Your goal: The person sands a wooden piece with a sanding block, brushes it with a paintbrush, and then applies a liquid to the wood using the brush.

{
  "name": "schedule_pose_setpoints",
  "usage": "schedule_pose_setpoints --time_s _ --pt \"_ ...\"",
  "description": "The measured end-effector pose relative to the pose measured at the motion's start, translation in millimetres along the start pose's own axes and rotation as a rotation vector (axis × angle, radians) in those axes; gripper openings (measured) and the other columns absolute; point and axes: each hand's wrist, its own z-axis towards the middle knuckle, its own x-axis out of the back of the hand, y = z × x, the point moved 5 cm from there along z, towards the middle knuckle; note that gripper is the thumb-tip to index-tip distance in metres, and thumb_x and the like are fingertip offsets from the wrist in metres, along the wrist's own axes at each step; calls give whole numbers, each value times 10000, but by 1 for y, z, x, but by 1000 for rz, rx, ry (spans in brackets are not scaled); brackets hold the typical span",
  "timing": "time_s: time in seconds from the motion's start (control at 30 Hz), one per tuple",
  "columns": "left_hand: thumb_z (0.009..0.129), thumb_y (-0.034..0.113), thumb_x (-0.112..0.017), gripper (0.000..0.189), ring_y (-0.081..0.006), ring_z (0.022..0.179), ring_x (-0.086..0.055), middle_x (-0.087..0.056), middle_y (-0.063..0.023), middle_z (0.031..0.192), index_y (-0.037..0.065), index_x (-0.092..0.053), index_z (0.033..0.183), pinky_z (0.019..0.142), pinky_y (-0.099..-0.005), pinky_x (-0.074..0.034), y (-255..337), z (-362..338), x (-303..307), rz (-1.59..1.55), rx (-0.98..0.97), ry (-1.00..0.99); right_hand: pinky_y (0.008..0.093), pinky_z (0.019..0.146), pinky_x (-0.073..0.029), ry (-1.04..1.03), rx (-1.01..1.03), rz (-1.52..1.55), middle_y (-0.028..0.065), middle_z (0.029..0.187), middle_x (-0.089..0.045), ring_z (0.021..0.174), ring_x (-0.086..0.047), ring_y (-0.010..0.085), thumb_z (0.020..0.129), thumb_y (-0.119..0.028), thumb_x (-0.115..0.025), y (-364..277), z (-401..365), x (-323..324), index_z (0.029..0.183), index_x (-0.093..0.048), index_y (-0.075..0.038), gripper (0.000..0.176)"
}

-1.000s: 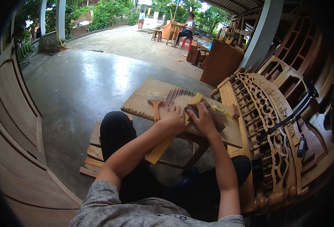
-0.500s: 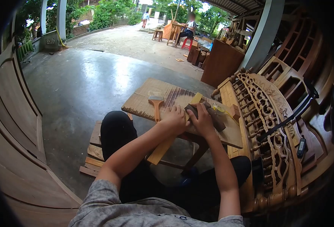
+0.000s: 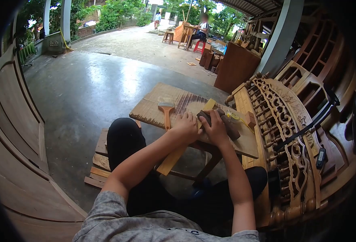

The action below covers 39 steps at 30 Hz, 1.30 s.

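A long, pale yellow wooden strip (image 3: 173, 160) lies slanted across a small wooden work table (image 3: 150, 101), its near end sticking out past the edge over my lap. My left hand (image 3: 187, 128) grips the strip, fingers bent over it. Close beside it, my right hand (image 3: 216, 128) is closed on a dark block (image 3: 204, 116) held against the strip; the fingers partly hide this block. A flat paintbrush (image 3: 167, 111) with an orange-brown handle rests left of my left hand. Right of my right hand lies a dark brown wood piece (image 3: 231, 130).
A yellow tape measure (image 3: 233, 115) and small wooden blocks (image 3: 250, 119) sit at the table's right. A carved wooden bench (image 3: 282, 117) stands close on the right, a wooden panel (image 3: 14, 109) on the left. Wood offcuts (image 3: 100, 163) lie by my left leg.
Both hands stay in nearly the same place on the strip and the dark block. Far off, a walking person has shifted slightly to the right.
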Motion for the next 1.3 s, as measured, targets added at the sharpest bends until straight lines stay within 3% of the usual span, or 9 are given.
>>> schedule_pose_setpoints --time_s 0.23,0.57,0.73,0.87,1.0,1.07,1.3 --pt "1029 477 -517 696 -424 1261 -562 -615 -283 1308 -147 -551 1336 1089 -498 -427 11 -6 6 -4 -21 46 528 885 -550 15 -33 -35 176 1224 -624 1093 -661 449 1031 -364 -634 5 1 -3 1259 -574 -92 360" --pt "1056 379 -489 533 -376 1184 -596 -641 -240 1202 -102 -626 1239 977 -501 -469 13 -6 6 63 -75 90 491 898 -540 33 10 21 187 1178 -633 1086 -657 434 1012 -291 -663 -4 1 -1 1219 -603 -64 312" --pt "1060 396 -483 555 -395 1194 -594 -637 -251 1229 -104 -618 1259 1006 -511 -460 8 -5 4 16 -36 100 470 903 -538 -93 41 62 186 1143 -657 1072 -660 422 981 -242 -696 -11 7 17 1183 -628 -53 285" --pt "1063 408 -472 597 -414 1266 -570 -611 -286 1336 -118 -584 1323 1058 -514 -443 8 -3 3 9 -28 66 453 924 -532 29 12 31 180 1137 -669 1077 -669 393 968 -242 -715 -6 4 6 1145 -643 -30 286" --pt "1071 421 -447 636 -422 1340 -535 -565 -305 1444 -126 -546 1380 1109 -512 -419 9 -2 3 -8 16 38 462 926 -533 -36 53 -14 182 1139 -665 1085 -663 411 969 -247 -717 -20 7 18 1146 -644 -30 289" --pt "1074 422 -438 640 -424 1350 -528 -560 -302 1455 -125 -539 1390 1122 -514 -408 8 -2 5 -18 15 -6 472 925 -534 -115 74 -8 184 1142 -657 1091 -655 428 973 -247 -714 -19 9 26 1160 -640 -34 293" --pt "1074 413 -434 636 -430 1354 -525 -557 -314 1456 -128 -537 1390 1139 -518 -387 10 -3 5 11 -3 9 471 915 -537 -15 43 -94 183 1130 -659 1066 -670 405 967 -263 -717 -21 4 16 1143 -652 -27 302"
